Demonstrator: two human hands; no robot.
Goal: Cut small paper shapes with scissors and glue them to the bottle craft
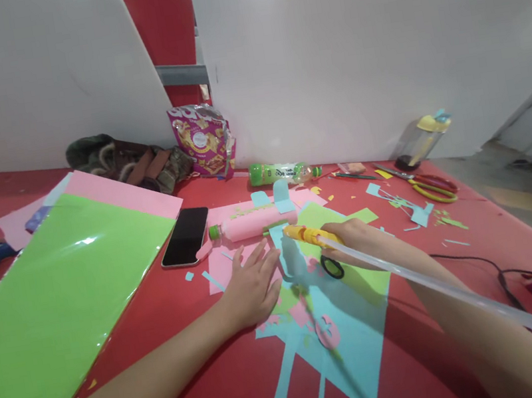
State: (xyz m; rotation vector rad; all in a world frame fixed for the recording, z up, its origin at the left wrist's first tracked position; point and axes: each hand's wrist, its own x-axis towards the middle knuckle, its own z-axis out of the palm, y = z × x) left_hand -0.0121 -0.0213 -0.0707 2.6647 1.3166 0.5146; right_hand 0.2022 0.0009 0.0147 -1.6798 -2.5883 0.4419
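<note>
A bottle wrapped in pink paper [252, 224], with a green cap, lies on its side at mid-table. Light blue paper tabs [282, 196] stand up from it. In front of it, my left hand [254, 285] rests palm down over pink paper, fingers spread, holding nothing. My right hand [353, 239] is closed round a yellow tool [309, 236], whose tip points at blue paper beside the bottle. From the tool a long translucent stick [442, 289] runs back over my right forearm. A black ring [332, 267] shows below that hand. Blue paper [352, 333] lies underneath, with pink and green scraps.
A phone [185, 235] and green sheets [72, 283] lie left. Behind are a snack bag [204, 141] and drink bottle [282, 173]. Scissors [433, 188] and a clear cup [423, 140] stand right, near a cable [497, 270]. White panels [351, 71] border the back.
</note>
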